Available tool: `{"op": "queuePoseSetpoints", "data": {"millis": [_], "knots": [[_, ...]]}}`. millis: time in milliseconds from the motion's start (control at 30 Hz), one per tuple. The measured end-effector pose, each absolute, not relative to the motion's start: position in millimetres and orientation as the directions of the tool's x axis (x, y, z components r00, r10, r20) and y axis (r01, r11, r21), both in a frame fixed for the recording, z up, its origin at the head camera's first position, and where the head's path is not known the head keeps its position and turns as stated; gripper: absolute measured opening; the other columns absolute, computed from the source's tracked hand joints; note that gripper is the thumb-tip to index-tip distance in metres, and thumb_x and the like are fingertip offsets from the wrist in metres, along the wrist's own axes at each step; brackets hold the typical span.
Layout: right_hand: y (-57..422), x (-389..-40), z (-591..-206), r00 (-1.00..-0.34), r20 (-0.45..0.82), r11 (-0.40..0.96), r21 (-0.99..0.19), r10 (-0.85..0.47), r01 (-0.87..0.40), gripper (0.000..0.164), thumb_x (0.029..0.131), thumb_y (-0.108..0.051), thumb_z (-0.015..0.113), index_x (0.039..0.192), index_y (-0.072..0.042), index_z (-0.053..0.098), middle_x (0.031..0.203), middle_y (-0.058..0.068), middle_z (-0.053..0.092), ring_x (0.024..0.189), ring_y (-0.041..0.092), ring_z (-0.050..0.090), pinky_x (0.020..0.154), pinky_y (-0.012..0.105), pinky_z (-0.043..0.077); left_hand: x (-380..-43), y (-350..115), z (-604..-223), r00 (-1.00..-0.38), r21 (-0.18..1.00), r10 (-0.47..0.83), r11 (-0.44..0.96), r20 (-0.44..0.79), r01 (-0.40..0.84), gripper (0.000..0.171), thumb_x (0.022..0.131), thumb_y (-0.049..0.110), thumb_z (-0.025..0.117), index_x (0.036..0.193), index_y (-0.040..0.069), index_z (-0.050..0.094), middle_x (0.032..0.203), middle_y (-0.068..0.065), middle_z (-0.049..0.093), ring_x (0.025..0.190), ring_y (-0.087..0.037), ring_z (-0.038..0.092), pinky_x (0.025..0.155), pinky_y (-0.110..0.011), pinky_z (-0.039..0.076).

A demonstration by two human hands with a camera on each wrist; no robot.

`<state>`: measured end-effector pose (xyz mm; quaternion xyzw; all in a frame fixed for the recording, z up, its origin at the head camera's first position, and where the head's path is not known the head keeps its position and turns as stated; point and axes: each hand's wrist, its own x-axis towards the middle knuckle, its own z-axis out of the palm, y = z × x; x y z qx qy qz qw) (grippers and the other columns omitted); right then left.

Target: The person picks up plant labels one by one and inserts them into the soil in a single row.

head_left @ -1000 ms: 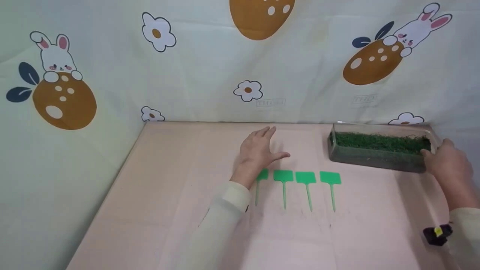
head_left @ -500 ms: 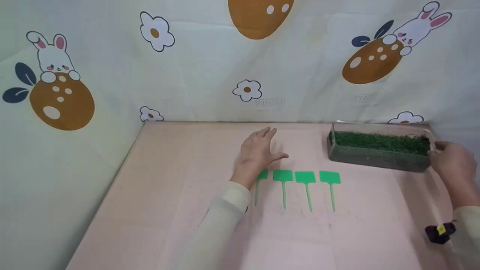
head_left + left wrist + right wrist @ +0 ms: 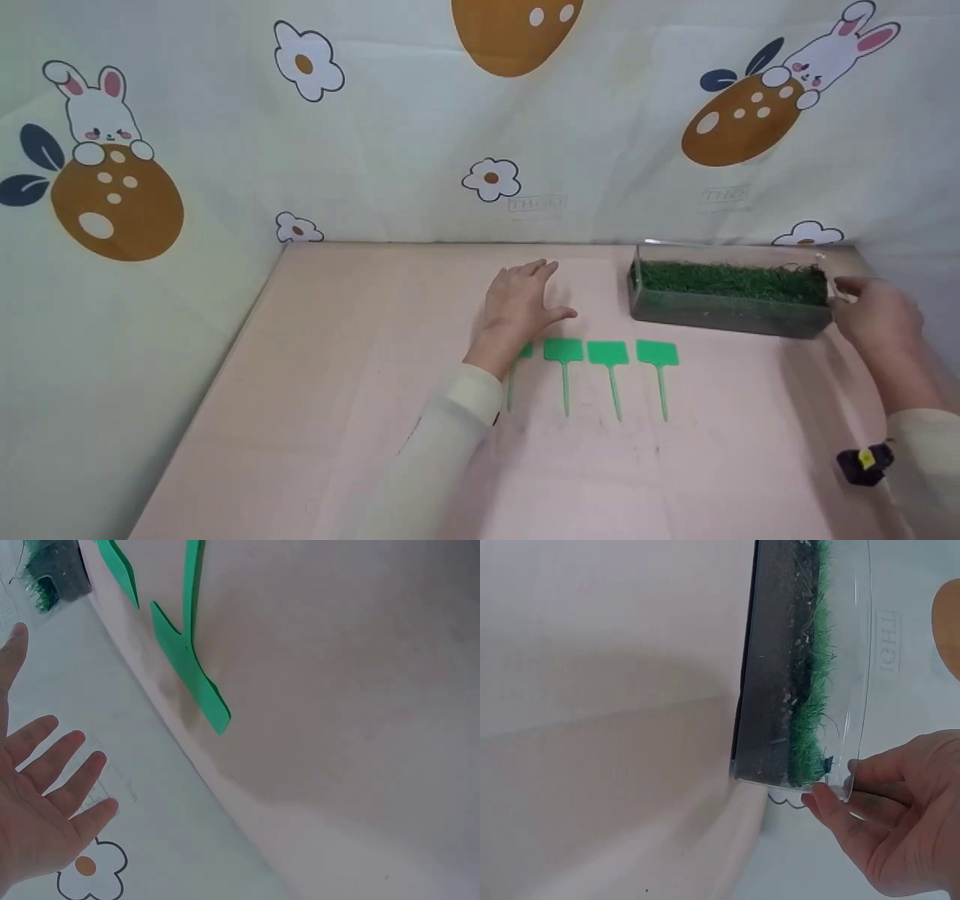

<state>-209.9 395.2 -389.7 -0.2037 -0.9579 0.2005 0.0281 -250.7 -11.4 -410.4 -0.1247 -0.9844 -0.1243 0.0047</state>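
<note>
A long clear plastic planter box with dark soil and green grass stands at the back right. My right hand is at its right end; in the right wrist view the thumb and fingers bend around the clear end wall and rim. My left hand is held above the table left of the box, with fingers spread and thumb out, holding nothing. Below it several green T-shaped plant labels lie in a row; the left hand and wrist partly hide the leftmost one.
The pale pink table meets a patterned cloth backdrop right behind the box. A small black piece with a yellow mark sits by the right sleeve. The left sleeve crosses the table's front middle.
The planter box has slid a little left along the back, with my right hand at its end; the thumb has shifted from the front face to the end. My left hand stays almost still.
</note>
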Motion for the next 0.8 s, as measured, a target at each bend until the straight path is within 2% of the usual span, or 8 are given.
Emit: {"op": "queuePoseSetpoints", "data": {"millis": [100,267,467,800], "knots": [[391.1,-210.0,-389.9,-0.931,-0.016,0.850,-0.404,0.363,0.339,0.046,0.103,-0.010,0.045,0.143,0.010,0.041,0.144,0.035,0.043,0.130,0.054,0.040,0.104,0.065,0.036,-250.7,-11.8,-410.9,-0.967,0.235,0.252,0.939,0.033,0.252,0.080,0.084,0.061,0.070,0.151,0.025,0.044,0.156,0.004,0.045,0.144,-0.018,0.044,0.123,-0.040,0.028],[384.2,-209.3,-390.3,-0.963,0.030,0.873,-0.429,0.270,0.231,0.045,0.101,-0.009,0.049,0.141,0.010,0.045,0.141,0.035,0.046,0.128,0.055,0.041,0.091,0.062,0.045,-248.5,-9.5,-411.0,-0.970,0.289,0.240,0.927,0.024,0.237,0.079,0.084,0.059,0.071,0.151,0.026,0.045,0.156,0.005,0.045,0.142,-0.020,0.046,0.119,-0.036,0.036],[372.7,-211.8,-391.3,-0.973,0.094,0.896,-0.417,0.209,0.152,0.042,0.098,-0.009,0.053,0.136,0.009,0.053,0.135,0.034,0.053,0.124,0.054,0.046,0.091,0.063,0.042,-243.8,-1.9,-411.3,-0.970,0.424,0.242,0.877,0.018,0.226,0.073,0.086,0.053,0.073,0.149,0.030,0.046,0.154,0.007,0.048,0.140,-0.017,0.048,0.110,-0.034,0.045],[350.1,-216.3,-392.4,-0.982,0.093,0.895,-0.432,0.165,0.109,0.043,0.100,-0.014,0.055,0.137,0.007,0.053,0.135,0.031,0.055,0.108,0.054,0.056,0.078,0.057,0.045,-240.5,6.3,-409.7,-0.978,0.609,0.207,0.775,0.005,0.168,0.064,0.089,0.038,0.075,0.147,0.029,0.049,0.151,0.006,0.051,0.141,-0.015,0.047,0.113,-0.034,0.043]]}}
